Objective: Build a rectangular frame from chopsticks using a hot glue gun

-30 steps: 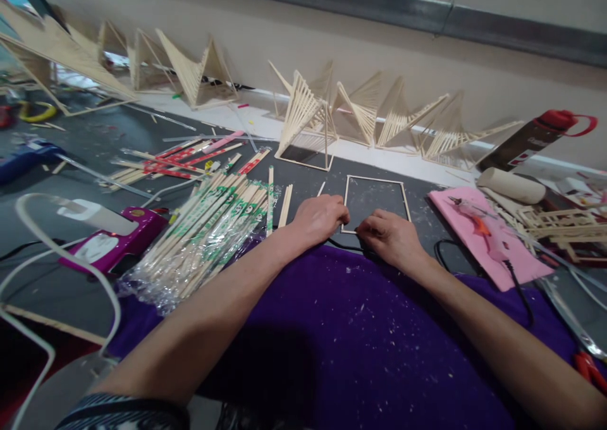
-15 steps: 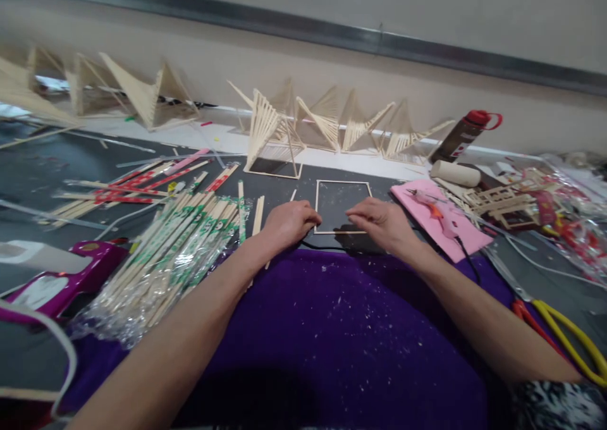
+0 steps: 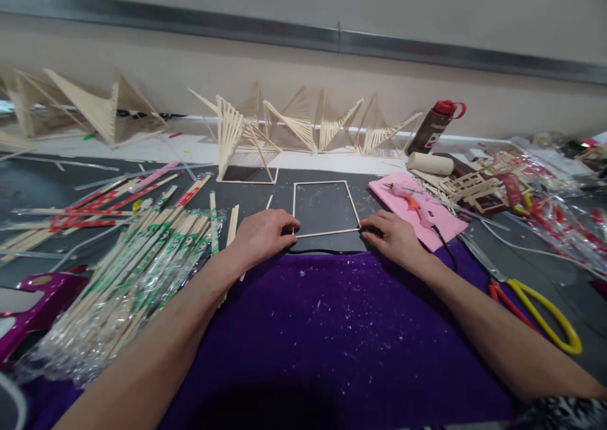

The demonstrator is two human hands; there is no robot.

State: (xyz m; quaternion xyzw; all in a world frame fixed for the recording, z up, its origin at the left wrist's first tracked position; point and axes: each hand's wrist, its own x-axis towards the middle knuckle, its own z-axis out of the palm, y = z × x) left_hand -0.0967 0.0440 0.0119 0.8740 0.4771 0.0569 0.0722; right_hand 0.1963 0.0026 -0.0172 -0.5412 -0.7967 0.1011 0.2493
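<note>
A thin square frame of wooden sticks (image 3: 327, 233) lies on the dark grey tabletop in front of me. My left hand (image 3: 263, 235) is at its near left corner, fingers curled and closed on the stick there. At the near right corner, my right hand (image 3: 391, 235) pinches the frame between thumb and fingers. A few loose chopsticks (image 3: 232, 225) lie just left of my left hand. Beyond the frame stands a twisted chopstick model (image 3: 230, 133) on a square base.
Packaged chopsticks (image 3: 128, 278) and a magenta tool (image 3: 52, 303) lie left. On the right, a glue gun (image 3: 417, 207) rests on pink cloth (image 3: 448, 226), near scissors (image 3: 545, 310) and a bottle (image 3: 432, 129). Purple cloth (image 3: 332, 329) covers the near side. More stick models (image 3: 289, 123) line the wall.
Both hands have come to the frame's near corners; my right hand was lifted over its right side before. The frame is now turned slightly. The camera view has shifted a little right.
</note>
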